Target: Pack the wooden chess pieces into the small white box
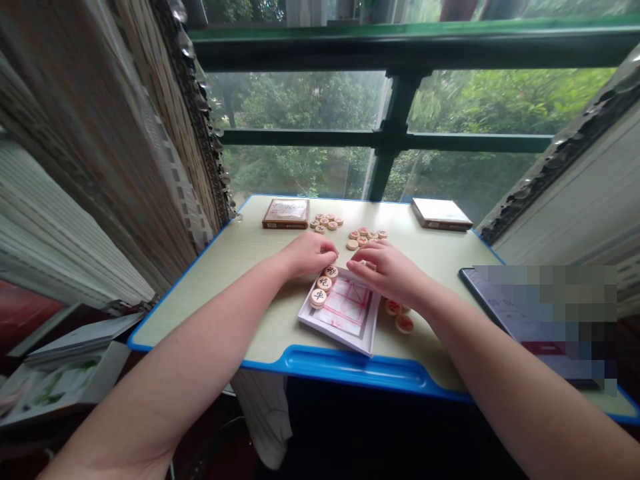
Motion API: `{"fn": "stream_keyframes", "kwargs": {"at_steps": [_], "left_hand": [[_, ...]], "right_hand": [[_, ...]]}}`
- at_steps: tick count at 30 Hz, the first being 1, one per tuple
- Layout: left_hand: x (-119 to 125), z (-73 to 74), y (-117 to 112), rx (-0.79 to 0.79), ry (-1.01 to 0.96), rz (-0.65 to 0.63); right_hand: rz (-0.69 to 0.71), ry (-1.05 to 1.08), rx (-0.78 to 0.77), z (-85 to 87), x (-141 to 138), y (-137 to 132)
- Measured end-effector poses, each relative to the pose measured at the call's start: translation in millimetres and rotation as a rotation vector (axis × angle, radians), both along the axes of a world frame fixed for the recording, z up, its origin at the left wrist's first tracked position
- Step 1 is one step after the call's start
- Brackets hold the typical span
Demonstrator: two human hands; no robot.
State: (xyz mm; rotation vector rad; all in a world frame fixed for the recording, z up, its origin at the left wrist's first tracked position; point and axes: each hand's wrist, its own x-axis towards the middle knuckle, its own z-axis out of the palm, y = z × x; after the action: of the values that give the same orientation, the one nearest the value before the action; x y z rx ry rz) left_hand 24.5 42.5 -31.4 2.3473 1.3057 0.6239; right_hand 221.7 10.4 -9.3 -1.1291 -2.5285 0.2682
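**One head-worn view, looking forward and down**

A single camera sits on the person's head, facing forward and downward over the pale, blue-edged bench (240, 253) toward a green-framed window (395, 133). Both forearms enter from the bottom edge, near the lens. No second view shares the scene.

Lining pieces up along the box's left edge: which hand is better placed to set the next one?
Left, probably. The left hand sits at the top of the column of three pieces on the white box. The right hand rests over the box's far right corner, farther from that column.
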Motion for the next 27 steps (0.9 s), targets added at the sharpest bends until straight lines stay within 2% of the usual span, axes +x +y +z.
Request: {"fn": "stream_keyframes", "kwargs": {"at_steps": [4,9,13,23,27], "left_hand": [[0.7,2.3,-2.4,-0.005,0.011,0.010],[1.3,5.3,-4.7,0.000,0.012,-0.041],[0.8,7.0,-5.2,-0.008,0.004,-0.089],[0.8,6.8,-5.2,-0.047,-0.024,-0.088],[0.6,9.6,-8.4,0.032,0.021,-0.082]], "right_hand": [[0.021,-0.045,-0.013,-1.3,-1.1,1.6],[-0.064,-0.015,-0.033,-5.1,4.2,7.5],[-0.025,-0.026,-0.073,-7.7,8.3,12.2],[-0.055,-0.009,-0.075,-3.4,9.2,11.2],[-0.060,-0.020,-0.052,-4.7,9.6,11.7]]}}
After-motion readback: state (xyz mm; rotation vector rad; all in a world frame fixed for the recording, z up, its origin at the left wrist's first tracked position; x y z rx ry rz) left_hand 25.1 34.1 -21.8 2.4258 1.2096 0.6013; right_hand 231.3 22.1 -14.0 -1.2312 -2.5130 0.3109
